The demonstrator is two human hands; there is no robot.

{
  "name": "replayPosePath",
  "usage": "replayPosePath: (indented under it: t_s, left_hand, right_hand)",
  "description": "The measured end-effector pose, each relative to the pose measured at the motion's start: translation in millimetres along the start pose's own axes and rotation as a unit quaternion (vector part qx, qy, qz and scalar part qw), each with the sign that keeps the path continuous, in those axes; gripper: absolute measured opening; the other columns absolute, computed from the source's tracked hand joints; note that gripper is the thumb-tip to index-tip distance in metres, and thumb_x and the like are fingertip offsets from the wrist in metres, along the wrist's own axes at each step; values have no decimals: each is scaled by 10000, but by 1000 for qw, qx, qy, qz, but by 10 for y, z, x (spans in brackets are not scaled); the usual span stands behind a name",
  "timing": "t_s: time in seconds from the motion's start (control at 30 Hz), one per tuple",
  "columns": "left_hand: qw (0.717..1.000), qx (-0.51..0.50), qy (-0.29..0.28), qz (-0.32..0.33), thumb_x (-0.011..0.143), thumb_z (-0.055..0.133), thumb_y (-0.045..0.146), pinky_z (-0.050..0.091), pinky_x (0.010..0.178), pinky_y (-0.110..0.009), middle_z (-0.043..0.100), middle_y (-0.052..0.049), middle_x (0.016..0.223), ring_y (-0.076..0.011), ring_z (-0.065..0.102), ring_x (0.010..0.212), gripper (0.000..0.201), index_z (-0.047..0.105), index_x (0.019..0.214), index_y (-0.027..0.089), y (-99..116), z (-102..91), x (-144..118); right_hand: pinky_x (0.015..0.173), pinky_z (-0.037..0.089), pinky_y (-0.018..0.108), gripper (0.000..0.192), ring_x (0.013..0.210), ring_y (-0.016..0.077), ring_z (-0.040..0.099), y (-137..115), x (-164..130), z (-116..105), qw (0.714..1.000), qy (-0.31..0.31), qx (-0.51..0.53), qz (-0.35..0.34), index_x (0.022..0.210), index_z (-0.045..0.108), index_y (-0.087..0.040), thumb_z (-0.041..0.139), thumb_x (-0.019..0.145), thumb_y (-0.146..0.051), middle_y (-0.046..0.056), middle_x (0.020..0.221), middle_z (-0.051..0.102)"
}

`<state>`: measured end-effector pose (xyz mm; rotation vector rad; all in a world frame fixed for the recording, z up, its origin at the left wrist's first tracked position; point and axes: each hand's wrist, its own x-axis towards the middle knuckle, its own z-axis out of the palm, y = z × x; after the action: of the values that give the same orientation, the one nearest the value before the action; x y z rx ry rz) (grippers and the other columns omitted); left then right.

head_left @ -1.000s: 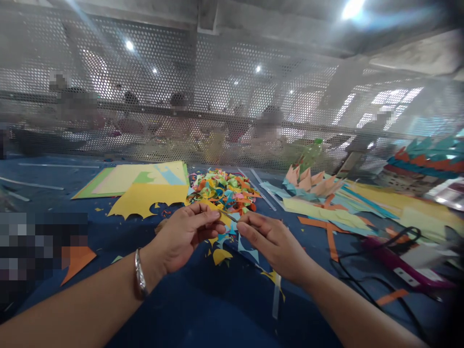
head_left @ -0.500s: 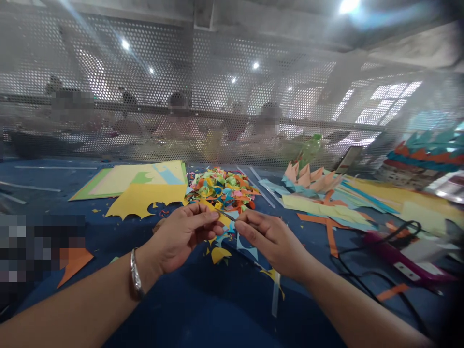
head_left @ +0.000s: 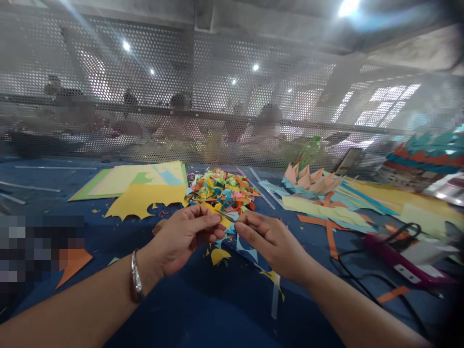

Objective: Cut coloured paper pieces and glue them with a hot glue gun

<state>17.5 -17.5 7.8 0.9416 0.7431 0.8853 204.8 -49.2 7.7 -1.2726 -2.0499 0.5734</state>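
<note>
My left hand (head_left: pixel 188 234), with a silver bangle at the wrist, is closed on a small piece of yellow paper (head_left: pixel 225 223), pinched between thumb and fingers. From my right hand (head_left: pixel 271 240) a thin, pointed metal tool (head_left: pixel 227 217) sticks out toward the left. Its tip lies at the yellow paper by my left thumb; my right fingers hide the rest, so its exact kind does not show. Just beyond both hands rises a heap of small coloured paper pieces (head_left: pixel 226 186). Yellow and blue scraps (head_left: pixel 219 256) lie below my hands on the dark blue table (head_left: pixel 203 304).
Yellow paper with scalloped cuts (head_left: pixel 145 200) rests on stacked sheets (head_left: pixel 108 181) at left. To the right are a pointed folded-paper piece (head_left: pixel 308 178), paper strips (head_left: pixel 329 237), a purple power strip (head_left: pixel 409 270) with black cords and a green bottle (head_left: pixel 310 152). Perforated metal panels (head_left: pixel 224 96) stand behind.
Both hands stay nearly in place over the scraps. The metal tool's tip shows slightly more clearly against the yellow paper.
</note>
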Motion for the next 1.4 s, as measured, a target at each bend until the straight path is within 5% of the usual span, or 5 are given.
replayPosePath:
  t_s: [0.5,1.4]
  left_hand:
    - [999,39,-1,26,681,750,239,453,547,-199,628,12,581,-135,664,616,168,616,657,141,6,-11,15]
    - [998,50,-47,-4,709,738,293,401,523,-169,672,-28,584,-76,586,525,195,636,719,127,-5,-47,24]
  right_hand:
    - [528,323,249,295,563,122,366,18,-1,4,1000,4,-4,-5,737,507,-198,383,930,-385,-26,608,392]
    - [544,322,264,310,576,126,376,47,-10,17,1000,-12,24,-5,755,512,-190,372,940,-395,-19,638,411]
